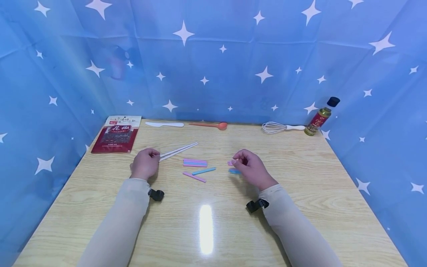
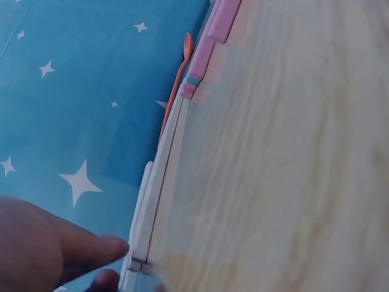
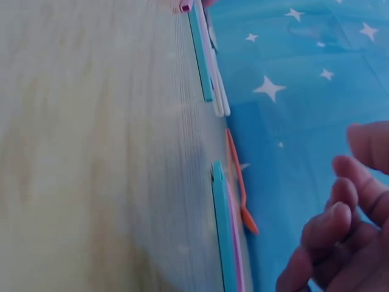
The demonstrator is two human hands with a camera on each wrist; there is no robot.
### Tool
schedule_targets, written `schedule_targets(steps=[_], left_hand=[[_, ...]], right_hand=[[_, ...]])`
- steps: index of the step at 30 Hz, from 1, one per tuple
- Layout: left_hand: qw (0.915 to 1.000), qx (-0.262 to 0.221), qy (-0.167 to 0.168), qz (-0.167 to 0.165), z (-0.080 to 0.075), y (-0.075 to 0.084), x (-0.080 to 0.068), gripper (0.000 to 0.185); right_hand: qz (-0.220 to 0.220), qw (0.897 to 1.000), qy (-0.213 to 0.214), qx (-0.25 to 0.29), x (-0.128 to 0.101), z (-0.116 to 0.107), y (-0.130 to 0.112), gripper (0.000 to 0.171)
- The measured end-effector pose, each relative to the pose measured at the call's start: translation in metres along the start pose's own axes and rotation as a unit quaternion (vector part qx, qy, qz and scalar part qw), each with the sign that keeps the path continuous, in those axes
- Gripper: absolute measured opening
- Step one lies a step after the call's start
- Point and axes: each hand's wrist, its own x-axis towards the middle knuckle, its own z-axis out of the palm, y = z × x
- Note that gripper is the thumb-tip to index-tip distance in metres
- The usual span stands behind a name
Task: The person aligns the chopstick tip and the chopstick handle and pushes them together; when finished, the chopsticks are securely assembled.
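While corked and upright, bottle (image 1: 321,117) beside whisk (image 1: 282,127), contents unclear.

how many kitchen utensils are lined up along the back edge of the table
3: a white knife at back left, an orange spoon mid-back, and a whisk to the right beside the bottle.

Two hands are seen on the wooden table (image 1: 300,178). One pair of white chopsticks (image 1: 178,150), one white plastic knife (image 1: 165,124), one orange plastic spoon (image 1: 210,125), one white-handled wire whisk (image 1: 281,127), one black-capped oil bottle (image 1: 321,116) and one red spice packet (image 1: 116,134) are counted. About seven pink and blue flat sticks (image 1: 195,163) are counted.
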Motion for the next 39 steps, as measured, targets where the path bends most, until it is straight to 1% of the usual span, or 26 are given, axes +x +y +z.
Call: schedule_targets(steps=[3, 6, 9, 11, 13, 16, 20, 25, 31, 37, 39], left_hand=[[0.9992, 0.013, -0.003, 0.037, 0.005, 0.003, 0.0, 0.026], [0.9952, 0.026, -0.025, 0.091, 0.012, 0.01, -0.004, 0.024], [0.987, 0.039, -0.062, 0.143, 0.019, 0.018, -0.01, 0.021], [0.9799, 0.049, -0.085, 0.174, 0.023, 0.024, -0.015, 0.019], [0.9732, 0.061, -0.105, 0.195, 0.027, 0.028, -0.019, 0.016], [0.9672, 0.073, -0.127, 0.207, 0.03, 0.031, -0.023, 0.013], [0.9643, 0.089, -0.152, 0.198, 0.033, 0.03, -0.024, 0.01], [0.9569, 0.116, -0.174, 0.201, 0.033, 0.029, -0.022, 0.009], [0.9521, 0.121, -0.182, 0.214, 0.034, 0.03, -0.023, 0.01], [0.9468, 0.128, -0.185, 0.23, 0.033, 0.03, -0.024, 0.013], [0.9462, 0.122, -0.188, 0.233, 0.033, 0.029, -0.024, 0.014]], right_hand=[[0.013, 0.999, -0.005, -0.035, 0.001, -0.005, 0.002, 0.011], [0.025, 0.997, -0.012, -0.07, 0.002, -0.01, 0.005, 0.008], [0.036, 0.995, -0.027, -0.092, 0.003, -0.013, 0.01, 0.007], [0.047, 0.993, -0.039, -0.101, 0.004, -0.014, 0.013, 0.007], [0.059, 0.991, -0.049, -0.11, 0.005, -0.016, 0.015, 0.007], [0.078, 0.986, -0.062, -0.134, 0.005, -0.019, 0.016, 0.008], [0.095, 0.978, -0.081, -0.167, 0.004, -0.024, 0.016, 0.01], [0.108, 0.973, -0.103, -0.177, 0.003, -0.028, 0.016, 0.009], [0.101, 0.972, -0.106, -0.183, 0.003, -0.025, 0.015, 0.004], [0.11, 0.967, -0.109, -0.203, 0.004, -0.023, 0.014, 0.005], [0.113, 0.966, -0.109, -0.206, 0.003, -0.022, 0.013, 0.006]])
